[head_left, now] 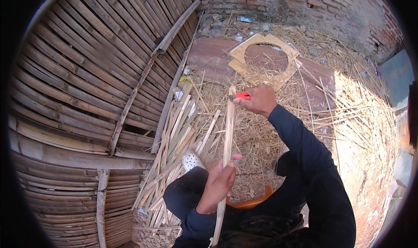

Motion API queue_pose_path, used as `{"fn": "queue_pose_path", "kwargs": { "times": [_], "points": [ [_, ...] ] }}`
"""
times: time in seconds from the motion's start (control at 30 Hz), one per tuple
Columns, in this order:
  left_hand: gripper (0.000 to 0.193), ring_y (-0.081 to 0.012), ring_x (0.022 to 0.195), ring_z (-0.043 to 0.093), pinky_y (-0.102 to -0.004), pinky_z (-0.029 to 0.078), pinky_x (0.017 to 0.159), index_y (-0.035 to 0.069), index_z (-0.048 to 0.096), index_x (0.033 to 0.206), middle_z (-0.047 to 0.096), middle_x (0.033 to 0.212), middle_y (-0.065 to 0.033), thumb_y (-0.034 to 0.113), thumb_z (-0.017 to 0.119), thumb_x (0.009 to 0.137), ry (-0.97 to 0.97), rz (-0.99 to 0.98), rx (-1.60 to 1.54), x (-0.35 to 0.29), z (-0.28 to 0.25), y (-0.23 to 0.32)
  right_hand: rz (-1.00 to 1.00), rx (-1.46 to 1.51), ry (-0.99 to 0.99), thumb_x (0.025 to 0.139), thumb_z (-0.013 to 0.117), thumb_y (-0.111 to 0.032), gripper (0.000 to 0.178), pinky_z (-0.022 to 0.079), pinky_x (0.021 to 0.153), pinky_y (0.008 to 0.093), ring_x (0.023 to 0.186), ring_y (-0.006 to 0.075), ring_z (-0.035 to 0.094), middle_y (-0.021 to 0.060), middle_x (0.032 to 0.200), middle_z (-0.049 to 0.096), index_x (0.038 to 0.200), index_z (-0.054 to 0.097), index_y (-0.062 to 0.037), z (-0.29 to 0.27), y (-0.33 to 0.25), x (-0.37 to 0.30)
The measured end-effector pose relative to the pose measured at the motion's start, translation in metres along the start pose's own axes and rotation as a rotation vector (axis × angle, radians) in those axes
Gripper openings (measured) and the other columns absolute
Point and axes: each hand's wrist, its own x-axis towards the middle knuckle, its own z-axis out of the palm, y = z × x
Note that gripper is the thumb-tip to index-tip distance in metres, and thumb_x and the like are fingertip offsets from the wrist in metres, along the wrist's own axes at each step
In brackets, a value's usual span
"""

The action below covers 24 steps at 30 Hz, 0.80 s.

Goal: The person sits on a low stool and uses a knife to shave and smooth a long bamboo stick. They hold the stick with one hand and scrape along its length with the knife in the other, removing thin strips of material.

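A long, pale bamboo strip (229, 130) runs lengthwise in front of me, from near my lap to its far tip. My left hand (220, 182) is closed around its nearer part. In my right hand (261, 99) is a red-handled knife (244, 96), gripped in a fist. Its short blade lies against the strip near the far end. Most of the handle is hidden by my fingers. Thin bamboo shavings (261, 137) cover the ground beneath both hands.
Split bamboo strips (174, 139) lie piled on the left, beside my white clog (191, 160). A bamboo slat wall (82, 69) rises close on that side. Ahead, a board with a round hole (238, 66) lies on a brown panel (209, 52), before a brick wall (322, 8).
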Motion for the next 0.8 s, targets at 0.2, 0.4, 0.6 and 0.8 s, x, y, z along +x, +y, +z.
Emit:
{"fn": "queue_pose_path", "kwargs": {
  "times": [0.2, 0.4, 0.6, 0.8],
  "points": [
    [0.037, -0.0025, 0.043, 0.032, -0.0181, 0.031, 0.039, 0.001, 0.048, 0.131, 0.036, 0.057, 0.0051, 0.022, 0.038, 0.102, 0.049, -0.007, -0.075, -0.01, -0.01, -0.01, 0.398, 0.204, -0.028, 0.088, 0.032, -0.073, 0.082, 0.045, 0.054, 0.0449, 0.056, 0.035, 0.06, 0.0177, 0.05, 0.053, 0.059, 0.062, -0.0025, -0.025, 0.063, 0.028],
    [0.039, -0.0028, 0.042, 0.032, -0.0173, 0.03, 0.038, 0.001, 0.047, 0.133, 0.036, 0.056, 0.005, 0.021, 0.036, 0.102, 0.115, 0.064, -0.125, -0.007, -0.019, 0.003, -0.317, 0.22, -0.096, 0.079, 0.055, -0.069, 0.065, 0.04, 0.045, 0.042, 0.047, 0.0329, 0.055, 0.0116, 0.049, 0.053, 0.056, 0.058, -0.0083, -0.035, -0.051, -0.055],
    [0.038, -0.0024, 0.044, 0.032, -0.0177, 0.029, 0.039, 0.002, 0.048, 0.133, 0.036, 0.057, 0.0053, 0.022, 0.038, 0.102, 0.15, 0.084, -0.061, -0.005, -0.02, 0.0, -0.381, 0.237, -0.121, 0.073, 0.06, -0.071, 0.064, 0.04, 0.043, 0.0401, 0.046, 0.0296, 0.056, 0.0099, 0.049, 0.054, 0.054, 0.057, -0.0096, -0.021, -0.063, -0.065],
    [0.038, -0.0032, 0.041, 0.031, -0.0182, 0.029, 0.04, -0.002, 0.048, 0.13, 0.035, 0.055, 0.0053, 0.023, 0.04, 0.102, 0.157, 0.026, 0.005, 0.001, -0.005, -0.006, -0.045, 0.083, -0.072, 0.077, 0.051, -0.075, 0.073, 0.047, 0.051, 0.0434, 0.053, 0.0332, 0.061, 0.0163, 0.054, 0.059, 0.064, 0.069, -0.0052, 0.001, -0.028, -0.024]
  ]
}}
